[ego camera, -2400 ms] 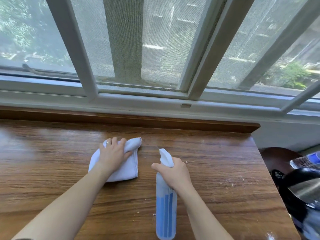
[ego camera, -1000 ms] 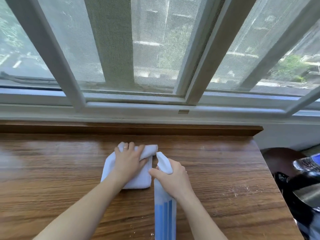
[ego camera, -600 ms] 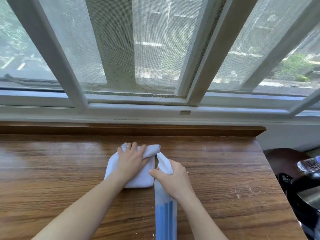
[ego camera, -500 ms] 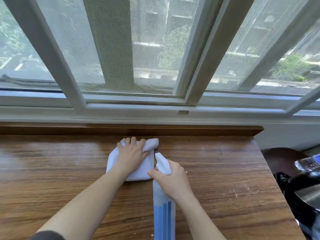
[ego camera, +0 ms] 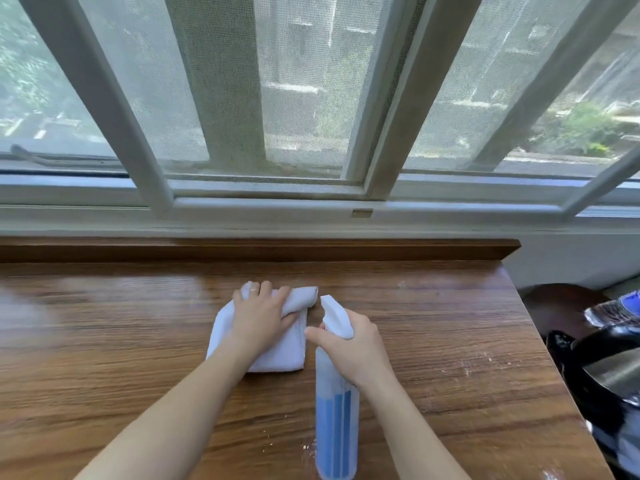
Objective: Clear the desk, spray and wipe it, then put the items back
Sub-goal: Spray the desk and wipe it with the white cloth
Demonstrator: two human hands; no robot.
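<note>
Crumbs and pale specks (ego camera: 306,446) dot the wooden desk (ego camera: 104,375) nearest the viewer, just left of the spray bottle (ego camera: 336,434), whose base runs out of the lower edge of the frame. Blue liquid fills the bottle's lower part. Higher up, the right hand (ego camera: 353,348) curls round its neck, hiding the trigger, so only the white nozzle head pokes out beyond the fingers. Just left of that hand, the left hand (ego camera: 261,315) presses flat on a folded white cloth (ego camera: 277,351) with its thumb tucked round the rolled far edge; a ring shows on one finger. Off to the right of the right hand, past the desk's edge, dark glossy objects (ego camera: 602,368) are cut off and too blurred to identify. Farthest away, a screened window (ego camera: 311,98) spans the view.
</note>
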